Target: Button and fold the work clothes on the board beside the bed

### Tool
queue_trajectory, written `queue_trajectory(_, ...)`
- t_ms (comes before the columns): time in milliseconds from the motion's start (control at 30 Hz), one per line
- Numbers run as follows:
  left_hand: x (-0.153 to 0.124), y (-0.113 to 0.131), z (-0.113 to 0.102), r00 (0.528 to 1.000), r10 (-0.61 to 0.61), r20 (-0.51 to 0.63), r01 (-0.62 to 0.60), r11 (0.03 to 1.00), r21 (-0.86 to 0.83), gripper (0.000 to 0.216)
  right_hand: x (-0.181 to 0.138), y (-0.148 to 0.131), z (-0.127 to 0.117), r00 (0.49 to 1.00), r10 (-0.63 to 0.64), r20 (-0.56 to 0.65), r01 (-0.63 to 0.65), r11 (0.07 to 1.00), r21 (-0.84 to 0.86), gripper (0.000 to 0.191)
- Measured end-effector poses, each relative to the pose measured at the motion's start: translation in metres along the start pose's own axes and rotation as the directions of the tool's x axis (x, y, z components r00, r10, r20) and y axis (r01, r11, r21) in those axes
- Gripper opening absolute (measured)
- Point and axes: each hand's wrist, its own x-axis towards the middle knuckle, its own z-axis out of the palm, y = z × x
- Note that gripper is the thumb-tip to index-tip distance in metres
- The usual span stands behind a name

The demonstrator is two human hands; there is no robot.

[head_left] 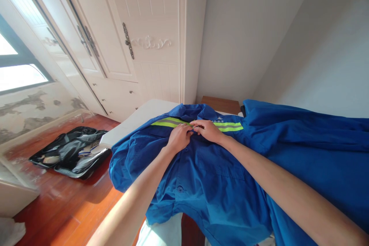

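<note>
A blue work shirt (pixel 201 177) with a yellow-green reflective stripe across the chest lies spread on a white surface (pixel 138 117). My left hand (pixel 179 137) and my right hand (pixel 208 129) meet at the shirt's front placket just below the collar. Both have their fingers curled and pinched on the fabric where the two front edges join. A dark button (pixel 180 189) shows lower on the placket. More blue cloth (pixel 311 150) lies bunched to the right.
A white wardrobe (pixel 138 34) with metal handles stands behind. An open black suitcase (pixel 72 152) lies on the red-brown wooden floor at the left. A window is at the far left, a wooden nightstand (pixel 221 103) at the back.
</note>
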Motion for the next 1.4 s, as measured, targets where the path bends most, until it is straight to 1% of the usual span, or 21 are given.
queue_trajectory(133, 0.001, -0.004, 0.002, 0.999, -0.048, -0.008, 0.048, 0.997, -0.063, 0.017, -0.001, 0.004, 0.000, 0.999, -0.047, -0.014, 0.048, 0.997, 0.052, 0.035)
queue_trajectory(267, 0.004, -0.008, 0.004, 0.997, -0.077, -0.002, 0.076, 0.992, -0.102, 0.019, -0.002, 0.006, -0.002, 0.996, -0.081, -0.029, 0.083, 0.995, 0.047, 0.037)
queue_trajectory(533, 0.007, -0.012, 0.006, 0.985, -0.168, 0.040, 0.172, 0.972, -0.161, 0.021, -0.003, 0.006, 0.000, 0.994, -0.084, -0.065, 0.088, 0.993, 0.074, 0.038)
queue_trajectory(600, 0.007, -0.011, 0.006, 0.985, -0.169, 0.043, 0.174, 0.971, -0.163, 0.021, -0.002, 0.006, 0.002, 0.996, -0.070, -0.057, 0.073, 0.996, 0.050, 0.037)
queue_trajectory(700, 0.007, -0.011, 0.005, 0.985, -0.166, 0.048, 0.172, 0.970, -0.174, 0.022, 0.001, 0.007, 0.004, 0.998, -0.061, -0.031, 0.059, 0.997, -0.053, 0.035)
queue_trajectory(833, 0.007, -0.010, 0.006, 0.982, -0.185, 0.044, 0.190, 0.965, -0.182, 0.021, 0.002, 0.007, 0.007, 0.996, -0.088, -0.009, 0.085, 0.981, -0.177, 0.033)
queue_trajectory(900, 0.007, -0.010, 0.006, 0.976, -0.214, 0.028, 0.215, 0.958, -0.189, 0.019, 0.003, 0.007, 0.007, 0.996, -0.086, -0.019, 0.081, 0.980, -0.184, 0.033)
queue_trajectory(1000, 0.006, -0.008, 0.006, 0.966, -0.259, -0.011, 0.251, 0.944, -0.216, 0.017, 0.003, 0.007, 0.008, 0.998, -0.054, -0.032, 0.049, 0.988, -0.144, 0.033)
queue_trajectory(1100, 0.005, -0.006, 0.005, 0.969, -0.245, -0.031, 0.235, 0.953, -0.190, 0.014, 0.003, 0.008, 0.008, 0.999, -0.035, -0.039, 0.031, 0.994, -0.105, 0.033)
queue_trajectory(1233, 0.004, -0.004, 0.004, 0.980, -0.193, -0.050, 0.187, 0.977, -0.106, 0.014, 0.003, 0.011, 0.008, 0.996, -0.050, -0.069, 0.045, 0.996, -0.071, 0.032)
queue_trajectory(1400, 0.004, -0.006, 0.002, 0.990, -0.138, -0.030, 0.133, 0.982, -0.136, 0.015, 0.000, 0.007, 0.009, 0.994, -0.050, -0.102, 0.051, 0.999, 0.006, 0.032)
